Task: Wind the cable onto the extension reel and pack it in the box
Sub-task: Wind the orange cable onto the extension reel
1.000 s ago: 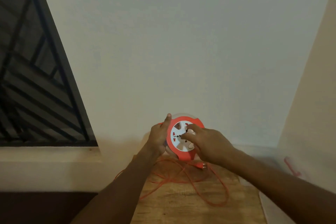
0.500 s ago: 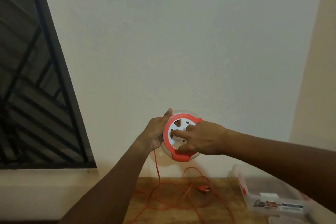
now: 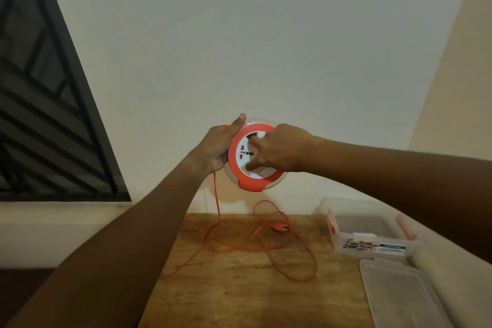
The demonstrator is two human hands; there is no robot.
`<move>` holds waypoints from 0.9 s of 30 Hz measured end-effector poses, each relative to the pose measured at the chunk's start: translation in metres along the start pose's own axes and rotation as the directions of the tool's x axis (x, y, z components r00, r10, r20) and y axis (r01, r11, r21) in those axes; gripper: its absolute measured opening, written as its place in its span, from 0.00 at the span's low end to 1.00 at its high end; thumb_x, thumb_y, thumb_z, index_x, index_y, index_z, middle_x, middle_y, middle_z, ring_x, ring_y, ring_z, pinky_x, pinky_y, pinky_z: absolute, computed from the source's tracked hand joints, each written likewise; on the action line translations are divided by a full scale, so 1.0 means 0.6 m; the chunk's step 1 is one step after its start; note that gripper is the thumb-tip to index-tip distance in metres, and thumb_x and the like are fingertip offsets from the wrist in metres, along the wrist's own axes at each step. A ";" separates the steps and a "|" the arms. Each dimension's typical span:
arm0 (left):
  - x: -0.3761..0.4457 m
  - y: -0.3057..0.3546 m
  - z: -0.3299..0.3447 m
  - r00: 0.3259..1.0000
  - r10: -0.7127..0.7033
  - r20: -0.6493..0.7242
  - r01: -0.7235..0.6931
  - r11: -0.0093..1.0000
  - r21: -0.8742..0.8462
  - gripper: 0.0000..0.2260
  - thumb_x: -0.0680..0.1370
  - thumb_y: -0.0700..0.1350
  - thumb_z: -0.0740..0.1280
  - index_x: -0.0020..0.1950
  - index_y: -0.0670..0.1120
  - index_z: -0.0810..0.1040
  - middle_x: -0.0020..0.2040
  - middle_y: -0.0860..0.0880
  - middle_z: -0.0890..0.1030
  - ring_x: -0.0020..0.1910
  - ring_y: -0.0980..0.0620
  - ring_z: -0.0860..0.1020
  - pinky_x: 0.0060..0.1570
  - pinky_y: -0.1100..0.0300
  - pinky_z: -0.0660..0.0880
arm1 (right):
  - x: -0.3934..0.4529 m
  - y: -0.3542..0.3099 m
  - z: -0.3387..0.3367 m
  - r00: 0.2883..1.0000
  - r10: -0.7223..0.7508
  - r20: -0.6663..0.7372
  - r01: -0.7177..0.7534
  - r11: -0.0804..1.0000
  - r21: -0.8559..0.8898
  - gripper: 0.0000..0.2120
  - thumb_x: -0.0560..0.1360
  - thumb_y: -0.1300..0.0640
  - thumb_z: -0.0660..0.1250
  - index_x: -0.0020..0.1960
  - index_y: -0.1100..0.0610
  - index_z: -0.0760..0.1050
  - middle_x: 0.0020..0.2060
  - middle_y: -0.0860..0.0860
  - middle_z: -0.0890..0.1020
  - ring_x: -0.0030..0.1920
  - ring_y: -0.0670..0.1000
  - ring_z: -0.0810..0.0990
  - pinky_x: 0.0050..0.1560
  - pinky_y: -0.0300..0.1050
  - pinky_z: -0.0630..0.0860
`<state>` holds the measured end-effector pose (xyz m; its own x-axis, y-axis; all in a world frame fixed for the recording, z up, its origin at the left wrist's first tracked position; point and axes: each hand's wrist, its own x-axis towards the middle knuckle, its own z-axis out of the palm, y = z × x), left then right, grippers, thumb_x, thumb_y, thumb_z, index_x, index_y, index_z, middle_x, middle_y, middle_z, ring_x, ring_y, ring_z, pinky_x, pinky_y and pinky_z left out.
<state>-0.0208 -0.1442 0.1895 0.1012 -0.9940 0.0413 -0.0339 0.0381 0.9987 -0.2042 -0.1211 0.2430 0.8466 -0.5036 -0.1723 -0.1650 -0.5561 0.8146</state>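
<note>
I see the left hand (image 3: 217,148) gripping the round orange-and-white plastic extension reel (image 3: 254,158) held up above the wooden table (image 3: 239,287), while the right hand (image 3: 279,149) has fingers curled into its face. The thin orange cable (image 3: 266,245) lies loose beside the clear plastic box (image 3: 370,234).

One head-worn wide-angle view, facing forward and slightly down.

It looks along both outstretched forearms to the reel (image 3: 255,157) held up close before a pale wall (image 3: 266,48), with the wooden desk (image 3: 239,287) low in frame and a dark window (image 3: 40,101) at the left edge.
</note>
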 end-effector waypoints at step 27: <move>-0.016 -0.084 0.007 0.987 -0.087 -0.134 0.058 0.977 -0.204 0.25 0.74 0.68 0.69 0.56 0.48 0.86 0.48 0.46 0.90 0.46 0.44 0.89 0.46 0.47 0.86 | 0.061 -0.197 -0.005 0.556 0.419 0.718 0.344 -0.902 0.260 0.39 0.74 0.58 0.68 0.78 0.41 0.55 0.54 0.51 0.78 0.35 0.49 0.77 0.25 0.38 0.74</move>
<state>-0.0244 -0.1368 0.1385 0.2357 -0.9709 -0.0418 0.1753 0.0001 0.9845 -0.1519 -0.0717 0.1420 0.0385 -0.9876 -0.1521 0.3089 0.1565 -0.9381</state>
